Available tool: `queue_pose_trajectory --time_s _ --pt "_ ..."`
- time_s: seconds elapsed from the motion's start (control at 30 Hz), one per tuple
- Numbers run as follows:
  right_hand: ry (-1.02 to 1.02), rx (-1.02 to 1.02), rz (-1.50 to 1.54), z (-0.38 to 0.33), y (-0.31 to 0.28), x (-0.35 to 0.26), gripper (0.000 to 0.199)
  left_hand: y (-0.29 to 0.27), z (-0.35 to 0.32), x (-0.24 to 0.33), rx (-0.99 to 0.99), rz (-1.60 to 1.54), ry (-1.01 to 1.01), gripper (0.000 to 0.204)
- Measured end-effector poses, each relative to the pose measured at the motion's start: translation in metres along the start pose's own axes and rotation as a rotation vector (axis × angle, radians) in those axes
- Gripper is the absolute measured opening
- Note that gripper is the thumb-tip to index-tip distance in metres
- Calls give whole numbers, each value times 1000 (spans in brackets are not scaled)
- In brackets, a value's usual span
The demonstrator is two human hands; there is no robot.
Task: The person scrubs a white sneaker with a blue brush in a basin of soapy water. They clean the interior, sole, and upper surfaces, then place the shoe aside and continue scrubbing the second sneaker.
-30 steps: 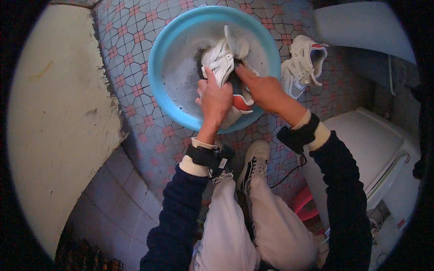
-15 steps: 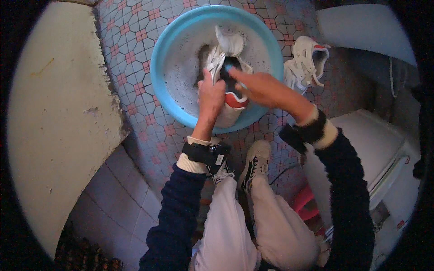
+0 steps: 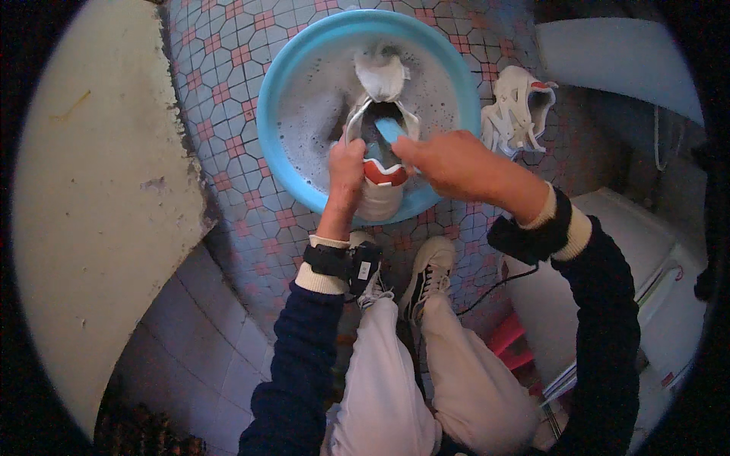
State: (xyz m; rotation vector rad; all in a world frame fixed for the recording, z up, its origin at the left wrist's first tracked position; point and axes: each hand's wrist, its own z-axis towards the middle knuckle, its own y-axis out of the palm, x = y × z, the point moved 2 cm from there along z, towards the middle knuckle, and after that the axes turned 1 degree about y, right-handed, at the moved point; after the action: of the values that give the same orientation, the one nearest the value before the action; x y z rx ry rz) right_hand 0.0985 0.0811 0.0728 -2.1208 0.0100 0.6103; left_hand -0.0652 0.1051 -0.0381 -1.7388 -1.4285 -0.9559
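Observation:
A white sneaker (image 3: 378, 114) with a red heel patch lies in a light blue basin (image 3: 283, 152) of soapy water, its tongue pulled up toward the far rim. My left hand (image 3: 346, 169) grips the sneaker at its heel side. My right hand (image 3: 449, 161) holds a light blue brush (image 3: 389, 129), whose end sits inside the shoe's opening. Both sleeves are dark blue with cream cuffs.
A second white sneaker (image 3: 517, 110) lies on the patterned tile floor (image 3: 228, 68) right of the basin. A cream wall (image 3: 84, 205) stands at left. A white appliance (image 3: 646, 258) is at right, with a red object (image 3: 508, 342) beside my legs.
The sneaker has been turned so its opening faces up and its tongue points away. My right hand has moved the brush into the shoe's opening.

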Motion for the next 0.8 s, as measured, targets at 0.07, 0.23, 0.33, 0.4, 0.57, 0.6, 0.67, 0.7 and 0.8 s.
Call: queue_pose_trajectory --time_s 0.07,0.23,0.33,0.4,0.57,0.6,0.67,0.7,0.8 --pt "-79 -4 -8 -15 1 -4 25 1 3 -1 -35 25 29 25" --pt "24 -55 -253 2 4 -3 31 9 7 -1 -69 394 91 52" --pt "38 185 -284 17 -7 2 35 13 6 -2 -66 497 82 59" --pt "41 197 -197 10 -10 1 37 13 4 -2 -58 490 52 60" --pt "-76 -8 -122 -37 8 -11 39 19 0 5 -11 532 122 64" --pt "-34 4 -115 -38 14 -11 36 21 -1 6 1 583 120 64" --pt "9 161 -218 -30 20 -6 38 24 -5 9 22 690 113 65" --pt "11 201 -256 -22 22 -2 40 24 -5 10 17 674 120 65" --pt "179 230 -320 1 20 15 46 22 -6 11 2 656 106 65"
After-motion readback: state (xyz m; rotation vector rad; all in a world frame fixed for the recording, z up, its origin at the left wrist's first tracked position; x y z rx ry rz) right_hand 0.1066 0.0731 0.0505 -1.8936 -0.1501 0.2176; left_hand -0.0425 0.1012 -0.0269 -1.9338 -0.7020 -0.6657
